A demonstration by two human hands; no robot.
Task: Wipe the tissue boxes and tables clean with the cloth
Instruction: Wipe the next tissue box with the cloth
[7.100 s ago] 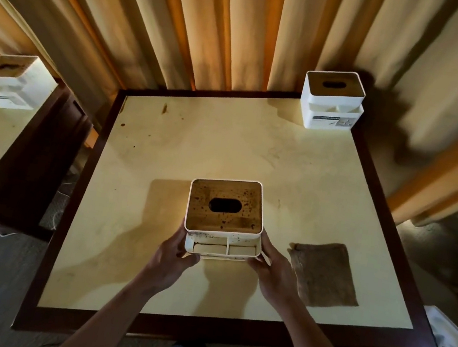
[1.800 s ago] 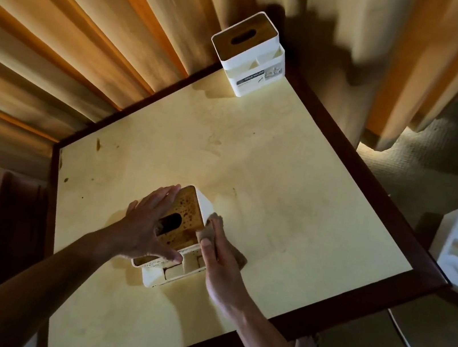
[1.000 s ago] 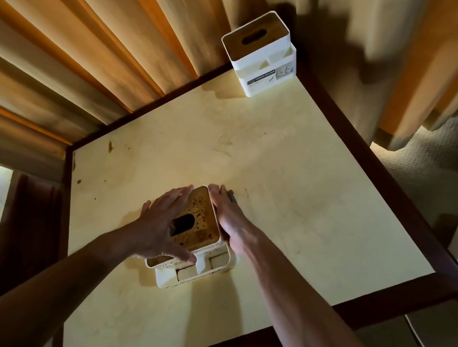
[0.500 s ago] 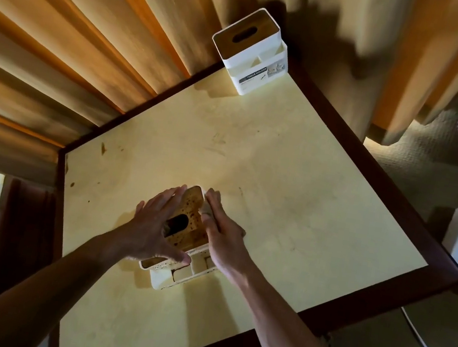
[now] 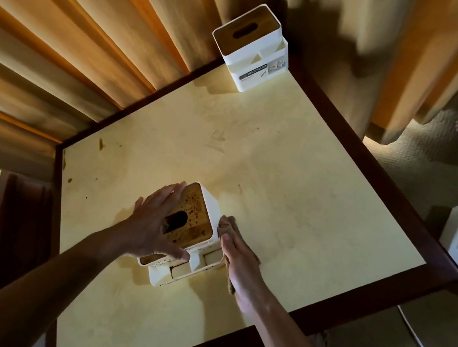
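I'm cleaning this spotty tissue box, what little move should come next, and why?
Probably lift the cloth under the right hand onto the box top, since brown specks cover it while the left hand steadies it.

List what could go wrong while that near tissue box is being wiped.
1. The right hand presses the cloth sideways against the near tissue box; only the left hand resting flat on its lid steadies it, so it may slide or tip.
2. The lid's brown specks may smear rather than lift.
3. The far tissue box sits at the table's corner, so a jolt might knock it off.
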